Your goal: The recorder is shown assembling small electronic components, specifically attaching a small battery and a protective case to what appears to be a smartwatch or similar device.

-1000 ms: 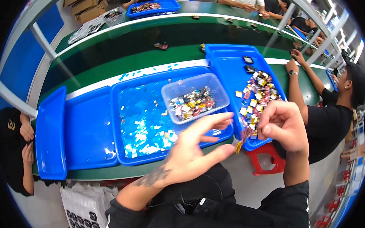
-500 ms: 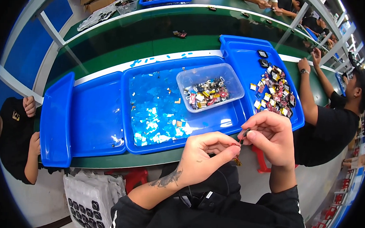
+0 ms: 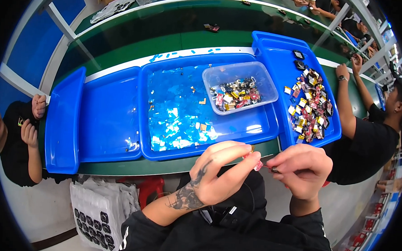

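Observation:
My left hand (image 3: pixel 219 173) is closed, pinching a small red circuit board (image 3: pixel 258 165) between thumb and fingers. A bit of gold-yellow shows at the fingertips above the board. Just right of it, my right hand (image 3: pixel 305 171) is closed in a pinch on a small dark part (image 3: pixel 275 169), mostly covered by the fingers. A thin reddish wire (image 3: pixel 265 166) appears to run between the board and this part. Both hands are in front of the blue trays' near edge, over my lap.
A wide blue tray (image 3: pixel 144 118) holds blue film scraps and a clear plastic box (image 3: pixel 240 110) of small electronic parts. To its right, another blue tray (image 3: pixel 284 139) carries a heap of similar pieces. Co-workers sit at left and right. Bagged round black parts (image 3: pixel 91 224) stand below the bench.
My hands have moved slightly lower and the fingertips are farther apart, showing the red board and wire more plainly. The trays appear higher in the picture.

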`<state>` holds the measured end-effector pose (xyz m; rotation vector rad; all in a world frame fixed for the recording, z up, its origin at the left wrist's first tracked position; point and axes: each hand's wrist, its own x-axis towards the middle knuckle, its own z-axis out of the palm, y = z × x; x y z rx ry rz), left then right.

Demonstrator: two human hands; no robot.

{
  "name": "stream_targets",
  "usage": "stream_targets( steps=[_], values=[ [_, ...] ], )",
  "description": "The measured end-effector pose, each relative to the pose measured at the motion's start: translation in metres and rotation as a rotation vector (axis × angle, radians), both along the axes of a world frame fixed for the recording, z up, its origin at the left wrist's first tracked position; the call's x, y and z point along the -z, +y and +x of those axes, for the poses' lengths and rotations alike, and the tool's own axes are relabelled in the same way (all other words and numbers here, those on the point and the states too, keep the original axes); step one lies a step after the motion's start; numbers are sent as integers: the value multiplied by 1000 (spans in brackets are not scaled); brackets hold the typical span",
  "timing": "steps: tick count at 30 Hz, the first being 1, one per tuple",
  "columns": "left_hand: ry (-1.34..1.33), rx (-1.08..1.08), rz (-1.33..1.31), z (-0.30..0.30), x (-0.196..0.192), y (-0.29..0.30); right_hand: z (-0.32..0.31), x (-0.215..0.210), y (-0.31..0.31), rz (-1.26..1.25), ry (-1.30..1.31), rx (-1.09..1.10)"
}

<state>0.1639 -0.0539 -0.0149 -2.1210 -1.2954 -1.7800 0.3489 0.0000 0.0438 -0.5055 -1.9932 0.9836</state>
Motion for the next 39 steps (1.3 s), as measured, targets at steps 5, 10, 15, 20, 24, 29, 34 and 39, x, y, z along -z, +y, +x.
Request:
stream_targets(
  steps=[5, 10, 15, 20, 24, 29, 34, 39],
  values=[
    [-205, 95, -33, 3, 2, -2, 0, 5, -5, 156, 49, 47],
    [-300, 190, 45, 3, 2, 2, -1, 7, -10, 327, 15, -26],
    [-320, 183, 59, 4, 5, 0, -3, 14, -10, 389, 61, 2],
    [-357, 131, 136, 7, 11, 0, -3, 19, -12, 373, 41, 40],
    [-383, 139, 130, 10, 13, 1, -4, 24, -15, 341, 45, 43],
    [-392, 114, 140, 11, 13, 0, -6, 29, -18, 183, 153, 112],
    [-288, 74, 145, 8, 13, -4, 0, 28, -20, 352, 45, 95],
    [-186, -51, 29, 1, 11, -6, -1, 21, -19, 760, 32, -59]
  ],
)
